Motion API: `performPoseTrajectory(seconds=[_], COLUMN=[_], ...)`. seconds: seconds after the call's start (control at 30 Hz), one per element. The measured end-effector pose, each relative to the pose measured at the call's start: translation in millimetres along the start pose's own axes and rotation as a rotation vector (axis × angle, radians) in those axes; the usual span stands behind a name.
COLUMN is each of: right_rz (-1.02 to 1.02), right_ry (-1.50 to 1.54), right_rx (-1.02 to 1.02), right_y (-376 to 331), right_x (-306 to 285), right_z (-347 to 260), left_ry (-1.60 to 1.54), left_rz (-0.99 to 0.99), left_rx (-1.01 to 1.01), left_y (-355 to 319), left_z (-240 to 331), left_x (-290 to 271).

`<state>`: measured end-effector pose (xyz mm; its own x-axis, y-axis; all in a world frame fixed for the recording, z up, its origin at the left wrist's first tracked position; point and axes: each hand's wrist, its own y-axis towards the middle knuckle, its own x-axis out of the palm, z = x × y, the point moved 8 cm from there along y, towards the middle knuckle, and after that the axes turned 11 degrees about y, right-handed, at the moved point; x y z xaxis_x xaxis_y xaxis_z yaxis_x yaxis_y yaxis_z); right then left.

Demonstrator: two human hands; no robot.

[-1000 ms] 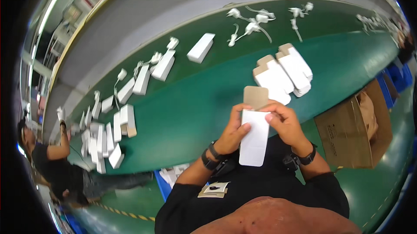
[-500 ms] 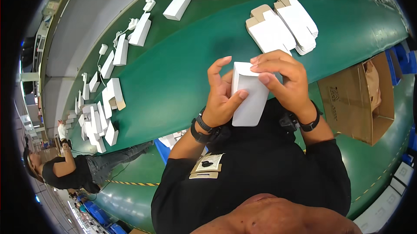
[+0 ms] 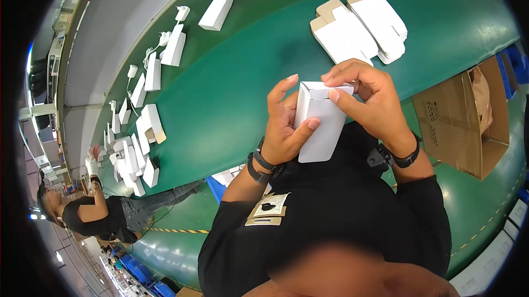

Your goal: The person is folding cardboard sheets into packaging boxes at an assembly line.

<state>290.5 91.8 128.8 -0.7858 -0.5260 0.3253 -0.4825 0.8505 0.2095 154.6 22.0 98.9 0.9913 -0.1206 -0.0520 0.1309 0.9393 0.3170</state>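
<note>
A slim white carton (image 3: 322, 126) is held upright in front of my chest, its top end toward the table. My left hand (image 3: 286, 123) grips it by the left side, thumb across the front face and index finger raised off it. On the top end, my right hand (image 3: 366, 90) pinches the end flap (image 3: 328, 91) between thumb and fingers. The flap lies folded over the opening, with its front edge near the carton's face. What is inside the carton cannot be seen. Beyond my right hand lie two stacks of flat white cartons (image 3: 344, 35) with brown inner flaps.
Folded white boxes (image 3: 129, 156) crowd the green table's (image 3: 231, 71) left end; more boxes and white plug adapters (image 3: 182, 13) line the belt. A large brown carton (image 3: 449, 126) stands open at the right. Another person (image 3: 91, 211) is at the far left.
The end flap has gone from a rounded, partly lifted edge to a flatter fold with a squared front edge. My right thumb has moved slightly along it. The whole view has shifted a little.
</note>
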Motion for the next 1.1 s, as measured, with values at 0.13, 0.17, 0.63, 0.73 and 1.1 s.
performPoseTrajectory(seconds=[0.13,0.17,0.63,0.73,1.1], right_rz=[0.008,-0.016,-0.052,0.054,-0.231], right_ry=[-0.005,-0.019,-0.242,-0.784,-1.36], right_rx=[0.006,0.024,-0.123,-0.34,-0.165], right_y=[3,4,4,26,-31], right_x=[-3,-5,-52,-76,-100], right_z=[4,4,17,-11,0], left_ry=[0.036,0.042,-0.135,0.392,0.03], left_rz=[0.043,0.046,-0.067,0.241,1.166], left_rx=[0.007,0.004,-0.135,-0.107,-0.423], left_y=[-4,-4,45,81,67], left_z=[-5,-7,-44,-55,-199], left_x=[-1,-1,18,-32,-291])
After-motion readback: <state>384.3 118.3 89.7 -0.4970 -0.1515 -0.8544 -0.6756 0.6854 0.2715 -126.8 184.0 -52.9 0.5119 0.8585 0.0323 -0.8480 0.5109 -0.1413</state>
